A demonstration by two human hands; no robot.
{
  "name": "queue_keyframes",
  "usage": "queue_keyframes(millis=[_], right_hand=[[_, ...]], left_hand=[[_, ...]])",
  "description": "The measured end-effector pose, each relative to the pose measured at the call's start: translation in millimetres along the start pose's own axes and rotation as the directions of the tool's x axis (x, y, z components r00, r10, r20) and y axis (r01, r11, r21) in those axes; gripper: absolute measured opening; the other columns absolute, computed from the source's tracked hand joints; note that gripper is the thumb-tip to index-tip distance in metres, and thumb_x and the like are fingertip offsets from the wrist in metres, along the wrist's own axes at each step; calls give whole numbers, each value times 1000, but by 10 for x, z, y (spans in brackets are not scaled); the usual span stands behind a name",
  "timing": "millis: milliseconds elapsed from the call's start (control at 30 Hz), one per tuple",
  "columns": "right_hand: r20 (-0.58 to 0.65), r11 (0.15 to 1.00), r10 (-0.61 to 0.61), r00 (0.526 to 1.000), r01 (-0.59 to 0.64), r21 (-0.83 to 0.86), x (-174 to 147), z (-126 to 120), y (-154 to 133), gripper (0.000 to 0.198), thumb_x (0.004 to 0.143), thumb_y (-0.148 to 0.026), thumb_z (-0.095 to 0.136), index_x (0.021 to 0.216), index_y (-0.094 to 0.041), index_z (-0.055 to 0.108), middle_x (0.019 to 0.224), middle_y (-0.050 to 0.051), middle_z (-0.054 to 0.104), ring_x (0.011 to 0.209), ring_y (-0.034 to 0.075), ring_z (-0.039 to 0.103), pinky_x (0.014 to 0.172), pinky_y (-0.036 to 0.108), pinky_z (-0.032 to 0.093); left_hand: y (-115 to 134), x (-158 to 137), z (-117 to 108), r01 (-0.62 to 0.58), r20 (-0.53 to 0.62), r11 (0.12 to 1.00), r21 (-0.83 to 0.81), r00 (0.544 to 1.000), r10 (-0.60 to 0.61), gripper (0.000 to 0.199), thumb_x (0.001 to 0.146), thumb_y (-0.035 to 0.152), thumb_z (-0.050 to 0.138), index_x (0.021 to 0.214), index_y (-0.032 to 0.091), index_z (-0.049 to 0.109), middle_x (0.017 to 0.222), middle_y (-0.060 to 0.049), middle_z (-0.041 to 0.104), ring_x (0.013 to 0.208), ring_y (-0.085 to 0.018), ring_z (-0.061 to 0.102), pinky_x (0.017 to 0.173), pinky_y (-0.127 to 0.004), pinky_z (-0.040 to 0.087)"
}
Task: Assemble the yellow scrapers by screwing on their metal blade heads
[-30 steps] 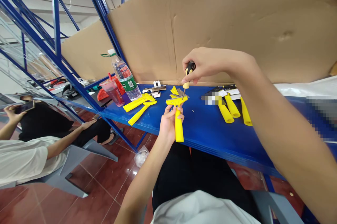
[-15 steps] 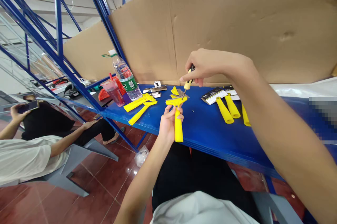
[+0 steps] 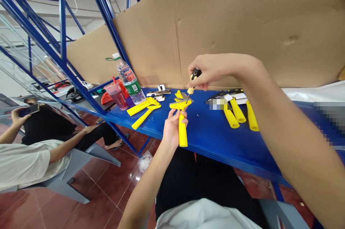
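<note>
My left hand (image 3: 174,125) is closed around a yellow scraper (image 3: 183,134), whose wide head faces away from me with a metal blade along it. In my right hand (image 3: 201,73) is a screwdriver (image 3: 191,90) with a black and pale yellow handle, pointing down. Its tip meets the right side of the scraper's head; the screw itself is too small to make out. Behind that head lie further yellow and metal pieces (image 3: 178,94). Left of my hands, yellow scraper parts (image 3: 142,117) rest on the blue table (image 3: 212,143).
Several yellow handles (image 3: 231,117) and packaged blades (image 3: 215,98) lie at the right. Metal pieces (image 3: 159,94) sit toward the back. A water bottle (image 3: 132,85) and a pink cup (image 3: 117,96) stand at the left. Cardboard (image 3: 229,24) walls the back. A seated person (image 3: 27,160) holds a phone.
My right hand has turned on the screwdriver, so more of the black handle shows. The scraper stays in my left hand in nearly the same place. The view has shifted slightly.
</note>
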State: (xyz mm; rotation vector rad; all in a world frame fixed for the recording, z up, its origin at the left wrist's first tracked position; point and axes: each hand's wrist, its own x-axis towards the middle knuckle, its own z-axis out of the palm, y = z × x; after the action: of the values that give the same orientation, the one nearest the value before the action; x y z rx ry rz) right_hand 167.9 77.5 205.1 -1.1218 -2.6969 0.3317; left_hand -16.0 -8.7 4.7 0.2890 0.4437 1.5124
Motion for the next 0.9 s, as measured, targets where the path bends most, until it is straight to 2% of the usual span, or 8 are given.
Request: queue_keyframes(millis=[200, 400, 600, 700, 800, 900], right_hand=[[-10, 998, -7, 1000, 7, 61, 13, 30, -20, 35, 81, -58, 86, 82, -24, 79, 68, 5, 73, 72, 30, 76, 63, 39, 55], [-11, 998, 25, 1000, -24, 57, -33, 28, -113, 28, 84, -46, 84, 74, -22, 72, 68, 6, 74, 62, 26, 73, 60, 39, 56], [-42, 998, 49, 998, -47, 33, -72, 4, -153, 29, 83, -50, 85, 80, -23, 77, 65, 6, 72, 63, 28, 72, 60, 41, 53], [-47, 998, 51, 998, -52, -29, -96, -9, -179, 31, 84, -54, 83, 80, -24, 77, 65, 6, 71, 66, 28, 70, 61, 40, 49], [-67, 983, 48, 997, -59, -172, -105, -6, -222, 33, 88, -56, 78, 82, -24, 75, 69, 5, 71, 69, 26, 68, 62, 38, 43], [-91, 962, 48, 995, -71, -263, -88, 4, -238, 32, 86, -55, 81, 94, -24, 76, 80, 5, 73, 76, 26, 67, 64, 36, 39]], left_hand=[[0, 3, -2, 2, 2, 1000, 13, 1000, -2, 33, 96, -2, 62, 116, 23, 55, 127, -14, 68, 80, -10, 67, 58, -16, 46], [-10, 19, -39, -2, 35, 1000, 11, 999, 1, 35, 96, -1, 65, 119, 24, 56, 127, -13, 68, 82, -11, 68, 60, -16, 48], [-12, 6, -24, -22, 35, 999, 24, 999, 22, 38, 94, -1, 68, 119, 26, 56, 124, -11, 68, 83, -11, 69, 61, -17, 47], [-8, 3, -21, -24, 36, 999, 23, 999, 23, 38, 94, 0, 68, 119, 26, 56, 122, -10, 68, 82, -11, 68, 60, -16, 47], [-3, 8, -26, -26, 38, 999, 22, 999, 25, 38, 95, 0, 67, 120, 26, 56, 119, -9, 67, 82, -11, 68, 60, -16, 47], [-2, 15, -33, -31, 42, 999, 24, 999, 30, 38, 96, 1, 68, 121, 26, 56, 119, -9, 67, 82, -11, 68, 60, -17, 48]])
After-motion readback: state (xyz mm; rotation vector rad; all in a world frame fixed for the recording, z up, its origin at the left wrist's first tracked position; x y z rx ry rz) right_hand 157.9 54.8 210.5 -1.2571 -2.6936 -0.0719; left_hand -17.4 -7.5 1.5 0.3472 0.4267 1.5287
